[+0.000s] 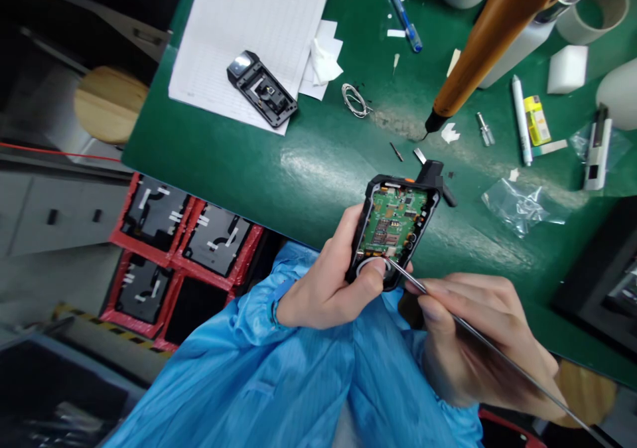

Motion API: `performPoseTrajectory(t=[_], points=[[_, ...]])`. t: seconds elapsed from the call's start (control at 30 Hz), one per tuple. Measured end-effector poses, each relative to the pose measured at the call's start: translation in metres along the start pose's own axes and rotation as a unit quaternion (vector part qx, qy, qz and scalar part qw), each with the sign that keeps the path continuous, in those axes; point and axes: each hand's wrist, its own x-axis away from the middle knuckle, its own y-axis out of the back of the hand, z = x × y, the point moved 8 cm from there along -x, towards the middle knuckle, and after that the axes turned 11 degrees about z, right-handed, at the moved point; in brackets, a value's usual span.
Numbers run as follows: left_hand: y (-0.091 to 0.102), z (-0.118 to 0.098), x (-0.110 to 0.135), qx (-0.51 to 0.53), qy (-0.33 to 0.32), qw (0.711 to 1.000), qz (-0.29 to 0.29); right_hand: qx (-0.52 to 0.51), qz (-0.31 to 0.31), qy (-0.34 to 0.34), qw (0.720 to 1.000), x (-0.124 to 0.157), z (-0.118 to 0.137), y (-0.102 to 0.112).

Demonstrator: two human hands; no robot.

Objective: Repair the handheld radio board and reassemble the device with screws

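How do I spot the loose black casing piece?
On the green bench mat, find the white paper sheets at the far left. The black casing piece lies on them; unlike the opened device in the left hand, it shows no green circuit board.

Bright overhead light falls on the green bench point(223, 159), leaving a pale glare patch just left of the handheld device point(395, 229). The paper sheet point(249, 23) is almost washed out. Shadows are soft; the space below the bench edge at left is dim. The device's circuit board point(398, 209) is sharp, the orange tool point(497, 36) at upper right looks soft, and the thin metal rod point(497, 355) blurs toward the lower right corner. Wide-angle distortion bends the bench edge.
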Motion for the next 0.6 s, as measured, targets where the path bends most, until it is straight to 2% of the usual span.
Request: performPoseTrajectory(t=[0.23, 0.6], points=[[0.000, -0.001, -0.001, 0.002, -0.025, 1.000, 0.001, 0.024, 0.053, -0.036, 0.998, 0.004, 0.003, -0.001], [-0.003, 0.000, 0.000, 0.008, -0.012, 1.000, -0.004, 0.029, -0.027, -0.115, 0.993, 0.012, 0.015, 0.003]])
